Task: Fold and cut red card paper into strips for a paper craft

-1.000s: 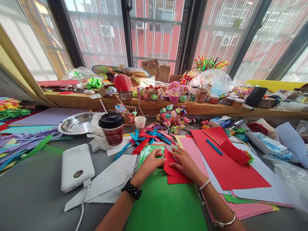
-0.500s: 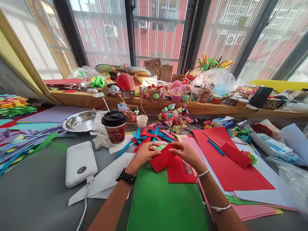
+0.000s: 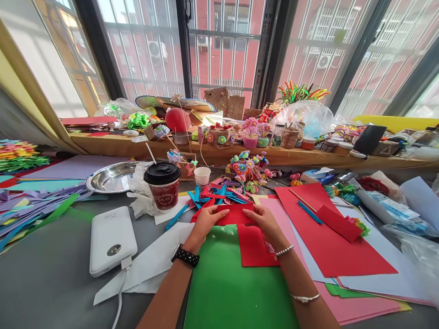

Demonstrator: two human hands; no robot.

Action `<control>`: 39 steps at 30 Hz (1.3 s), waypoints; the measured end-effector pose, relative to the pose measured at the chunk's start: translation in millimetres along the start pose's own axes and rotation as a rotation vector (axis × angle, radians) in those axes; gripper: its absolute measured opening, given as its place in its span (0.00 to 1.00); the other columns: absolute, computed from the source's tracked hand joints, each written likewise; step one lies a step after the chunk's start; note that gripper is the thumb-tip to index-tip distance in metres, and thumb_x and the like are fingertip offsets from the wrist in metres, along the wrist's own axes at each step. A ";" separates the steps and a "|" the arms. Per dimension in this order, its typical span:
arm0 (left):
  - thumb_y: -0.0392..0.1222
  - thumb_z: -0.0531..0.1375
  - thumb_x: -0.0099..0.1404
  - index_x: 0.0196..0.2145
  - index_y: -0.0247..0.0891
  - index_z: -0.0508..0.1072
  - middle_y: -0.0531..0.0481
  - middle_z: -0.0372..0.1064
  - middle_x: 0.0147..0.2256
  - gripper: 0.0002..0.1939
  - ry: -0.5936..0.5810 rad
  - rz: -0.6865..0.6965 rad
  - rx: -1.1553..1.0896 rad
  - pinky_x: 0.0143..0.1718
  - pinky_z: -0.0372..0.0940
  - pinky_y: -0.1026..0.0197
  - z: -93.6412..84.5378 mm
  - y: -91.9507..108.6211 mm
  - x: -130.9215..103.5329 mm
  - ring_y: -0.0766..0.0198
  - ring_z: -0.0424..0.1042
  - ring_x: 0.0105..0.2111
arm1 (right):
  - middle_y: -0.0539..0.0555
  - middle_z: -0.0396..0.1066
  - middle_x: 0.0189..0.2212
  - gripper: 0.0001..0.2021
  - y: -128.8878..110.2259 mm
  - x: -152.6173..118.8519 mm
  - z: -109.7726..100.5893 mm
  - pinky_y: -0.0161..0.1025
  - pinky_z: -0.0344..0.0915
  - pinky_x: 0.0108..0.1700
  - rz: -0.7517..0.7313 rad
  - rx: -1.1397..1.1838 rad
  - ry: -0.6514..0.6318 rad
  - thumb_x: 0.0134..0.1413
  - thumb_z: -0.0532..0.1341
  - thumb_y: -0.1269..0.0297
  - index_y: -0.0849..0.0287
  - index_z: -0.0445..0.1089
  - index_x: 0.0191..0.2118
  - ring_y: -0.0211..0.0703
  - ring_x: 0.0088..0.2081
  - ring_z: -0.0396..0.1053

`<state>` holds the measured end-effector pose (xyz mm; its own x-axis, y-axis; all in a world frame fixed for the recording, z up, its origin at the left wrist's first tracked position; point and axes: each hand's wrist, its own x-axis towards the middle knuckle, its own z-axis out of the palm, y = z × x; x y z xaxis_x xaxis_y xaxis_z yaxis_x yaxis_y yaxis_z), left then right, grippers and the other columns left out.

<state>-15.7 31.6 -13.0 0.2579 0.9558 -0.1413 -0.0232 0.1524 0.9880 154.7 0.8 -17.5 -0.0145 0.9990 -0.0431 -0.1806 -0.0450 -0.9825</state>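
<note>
pinching opposite ends of a small red paper piece, the left hand and the right hand hold it over the far part of a green board. another red sheet lies on the board, partly under the right hand; blue and red strips lie just beyond.

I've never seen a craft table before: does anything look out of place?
A little: the lidded drink cup stands beside crumpled tissue, close to loose paper strips, where a knock might wet them. I see no spill. The red piece in the left hand and right hand shows no tear.
</note>
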 end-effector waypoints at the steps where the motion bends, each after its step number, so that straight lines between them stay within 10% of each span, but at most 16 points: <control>1: 0.47 0.63 0.43 0.32 0.31 0.71 0.48 0.71 0.24 0.19 -0.009 -0.002 -0.016 0.24 0.63 0.65 -1.1 -0.6 0.9 0.62 0.70 0.25 | 0.51 0.70 0.25 0.14 -0.3 -0.5 0.6 0.33 0.68 0.26 0.007 0.001 0.001 0.37 0.63 0.59 0.63 0.68 0.30 0.39 0.28 0.68; 12: 0.43 0.63 0.44 0.25 0.33 0.69 0.49 0.70 0.27 0.12 -0.078 -0.045 -0.231 0.34 0.66 0.62 12.6 8.6 -11.6 0.60 0.70 0.33 | 0.47 0.67 0.19 0.13 4.2 1.4 14.0 0.30 0.65 0.24 0.078 0.189 0.111 0.32 0.65 0.59 0.62 0.63 0.22 0.35 0.21 0.68; 17: 0.43 0.62 0.47 0.20 0.33 0.68 0.47 0.71 0.24 0.10 0.033 -0.026 -0.266 0.35 0.66 0.60 11.3 2.7 -6.7 0.59 0.71 0.31 | 0.50 0.70 0.21 0.15 5.9 -1.7 23.2 0.35 0.65 0.28 0.125 0.075 -0.114 0.37 0.61 0.53 0.62 0.64 0.25 0.40 0.26 0.70; 21: 0.36 0.59 0.50 0.24 0.36 0.67 0.48 0.72 0.26 0.03 0.221 0.011 -0.380 0.33 0.66 0.62 1.0 6.5 -2.6 0.60 0.71 0.32 | 0.53 0.70 0.21 0.18 0.8 -6.8 0.3 0.35 0.65 0.28 0.079 -0.068 -0.041 0.38 0.59 0.50 0.64 0.66 0.26 0.38 0.24 0.69; 28: 0.35 0.59 0.47 0.29 0.39 0.65 0.50 0.71 0.29 0.10 0.295 0.090 -0.387 0.28 0.65 0.66 -4.3 12.1 -5.2 0.62 0.70 0.31 | 0.55 0.70 0.25 0.13 -11.6 -15.2 -62.2 0.35 0.64 0.28 -0.102 -0.922 0.262 0.48 0.51 0.58 0.63 0.67 0.29 0.39 0.25 0.68; 39: 0.40 0.56 0.50 0.33 0.38 0.64 0.48 0.72 0.25 0.10 0.201 0.044 -0.203 0.24 0.63 0.62 4.6 4.3 -6.8 0.59 0.71 0.27 | 0.63 0.69 0.34 0.07 -15.2 44.1 5.1 0.40 0.62 0.34 0.159 -1.548 0.081 0.44 0.59 0.72 0.66 0.69 0.33 0.50 0.37 0.67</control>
<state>-13.1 24.6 -7.5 0.0560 0.9902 -0.1279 -0.2281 0.1374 0.9639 151.8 45.5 -3.6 0.1257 0.9848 -0.1200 0.9714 -0.1468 -0.1868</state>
